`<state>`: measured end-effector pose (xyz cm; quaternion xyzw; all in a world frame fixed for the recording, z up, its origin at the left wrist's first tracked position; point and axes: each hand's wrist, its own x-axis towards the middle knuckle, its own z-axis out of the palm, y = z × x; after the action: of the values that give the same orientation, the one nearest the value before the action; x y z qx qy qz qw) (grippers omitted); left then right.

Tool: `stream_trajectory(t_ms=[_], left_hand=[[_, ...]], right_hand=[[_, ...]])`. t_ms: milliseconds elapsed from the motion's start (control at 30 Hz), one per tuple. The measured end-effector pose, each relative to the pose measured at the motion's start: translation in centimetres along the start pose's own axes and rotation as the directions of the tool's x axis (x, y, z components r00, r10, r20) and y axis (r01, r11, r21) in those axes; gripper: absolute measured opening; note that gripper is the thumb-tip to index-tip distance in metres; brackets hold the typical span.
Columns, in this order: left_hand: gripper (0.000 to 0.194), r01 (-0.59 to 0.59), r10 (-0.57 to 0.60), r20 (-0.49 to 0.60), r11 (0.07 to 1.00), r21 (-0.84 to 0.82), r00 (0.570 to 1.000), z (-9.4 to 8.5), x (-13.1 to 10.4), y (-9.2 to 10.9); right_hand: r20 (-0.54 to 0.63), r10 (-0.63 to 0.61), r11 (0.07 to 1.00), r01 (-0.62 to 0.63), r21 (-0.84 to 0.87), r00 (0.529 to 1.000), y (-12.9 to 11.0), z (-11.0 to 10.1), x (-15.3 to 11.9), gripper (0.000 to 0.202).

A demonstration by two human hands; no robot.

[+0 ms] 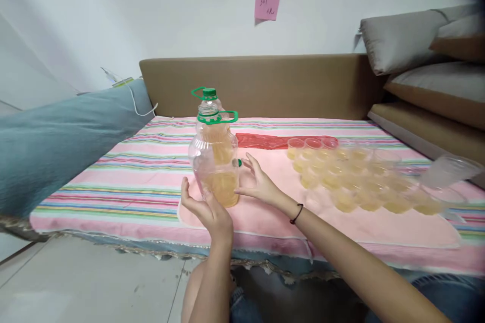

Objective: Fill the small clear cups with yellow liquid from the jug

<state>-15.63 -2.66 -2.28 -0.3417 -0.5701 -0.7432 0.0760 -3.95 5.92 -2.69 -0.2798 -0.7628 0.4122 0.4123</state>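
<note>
A clear plastic jug [222, 189] of pale yellow liquid stands uncapped on the pink cloth, a green ring handle [217, 118] around its neck. Right behind it is a second jug with a green cap [209, 92] and green handle, mostly hidden. My left hand [212, 214] is at the front jug's lower left, fingers spread, thumb close to its side. On the other side my right hand [261, 184] has its fingers apart, thumb near the jug's wall. A loose green cap [239, 162] shows beside the jug near my right fingertips; whether they touch it I cannot tell.
Rows of clear plastic cups [346, 202] with yellow liquid cover the right of the pink cloth [273, 219]. A cup stack [447, 174] lies at far right. Behind the cups is a red plastic bag [261, 141]. Cushions [439, 86] are piled right; a blue-grey bolster [76, 131] lies left.
</note>
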Motion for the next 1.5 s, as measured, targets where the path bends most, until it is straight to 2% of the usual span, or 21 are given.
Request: stream_trajectory(t_ms=[167,300,433,567,633,667,733,767,833,900,967,1067,1133,1200,1300,1433,1500], left_hand=[[0.043,0.076,-0.072,0.094,0.997,-0.033,0.993,-0.2,-0.3,-0.8],[0.042,0.093,-0.089,0.088,0.995,-0.041,0.992,-0.2,-0.4,-0.7],[0.041,0.118,-0.109,0.089,0.987,-0.109,0.990,-0.3,0.0,-0.4],[0.039,0.185,-0.169,0.118,0.973,-0.141,0.978,-0.1,0.3,-0.4],[0.042,0.262,-0.224,0.205,0.948,-0.181,0.953,0.2,0.3,-0.5],[0.045,0.326,-0.261,0.284,0.922,-0.209,0.922,0.3,0.2,-0.5],[0.054,0.470,-0.318,0.479,0.850,-0.238,0.818,0.7,0.0,-0.3],[0.058,0.527,-0.317,0.584,0.818,-0.231,0.747,0.9,-0.1,-0.2],[0.060,0.585,-0.254,0.758,0.786,-0.200,0.600,1.2,-0.5,0.2],[0.061,0.610,-0.155,0.878,0.772,-0.178,0.453,1.7,-1.3,0.9],[0.065,0.654,-0.064,0.960,0.744,-0.137,0.273,2.2,-2.4,1.7],[0.070,0.746,0.059,0.998,0.664,-0.052,0.018,3.2,-4.7,2.9],[0.073,0.811,0.130,0.987,0.586,0.004,-0.098,3.9,-6.5,3.7],[0.079,0.854,0.194,0.963,0.517,0.064,-0.189,4.5,-8.3,4.3],[0.087,0.869,0.268,0.921,0.478,0.128,-0.283,5.5,-10.8,5.1],[0.076,0.872,0.350,0.866,0.457,0.175,-0.357,6.5,-13.2,6.2],[0.068,0.863,0.358,0.849,0.463,0.200,-0.389,6.8,-13.9,6.6]], right_hand=[[-0.071,-0.073,0.987,0.083,0.140,0.995,0.7,4.2,2.2,0.121],[-0.139,-0.080,0.981,0.102,0.163,0.987,0.7,5.3,2.4,0.114],[-0.189,-0.082,0.976,0.117,0.181,0.979,0.4,4.5,1.8,0.108],[-0.224,-0.053,0.975,0.099,0.197,0.973,-0.8,2.2,0.2,0.100],[-0.251,-0.029,0.977,0.081,0.199,0.968,-1.5,0.5,-1.0,0.095],[-0.267,-0.014,0.977,0.069,0.200,0.964,-1.8,-0.5,-1.8,0.093],[-0.295,0.020,0.979,0.041,0.200,0.955,-2.5,-2.7,-3.6,0.090],[-0.301,0.041,0.979,0.021,0.201,0.953,-2.8,-3.9,-4.6,0.089],[-0.297,0.100,0.978,-0.039,0.203,0.950,-3.5,-6.2,-6.9,0.088],[-0.282,0.163,0.975,-0.110,0.193,0.946,-4.3,-8.4,-9.3,0.086],[-0.275,0.229,0.965,-0.180,0.192,0.934,-5.3,-10.1,-11.7,0.085],[-0.282,0.351,0.924,-0.282,0.258,0.893,-6.6,-12.1,-15.4,0.084],[-0.282,0.432,0.883,-0.338,0.326,0.856,-7.5,-13.1,-17.6,0.086],[-0.271,0.498,0.839,-0.379,0.391,0.824,-8.2,-14.1,-19.8,0.088],[-0.250,0.591,0.772,-0.448,0.452,0.767,-9.3,-15.7,-22.7,0.087],[-0.253,0.678,0.714,-0.535,0.452,0.690,-9.8,-18.2,-26.4,0.082],[-0.265,0.682,0.719,-0.558,0.415,0.682,-9.7,-19.4,-27.8,0.079]])
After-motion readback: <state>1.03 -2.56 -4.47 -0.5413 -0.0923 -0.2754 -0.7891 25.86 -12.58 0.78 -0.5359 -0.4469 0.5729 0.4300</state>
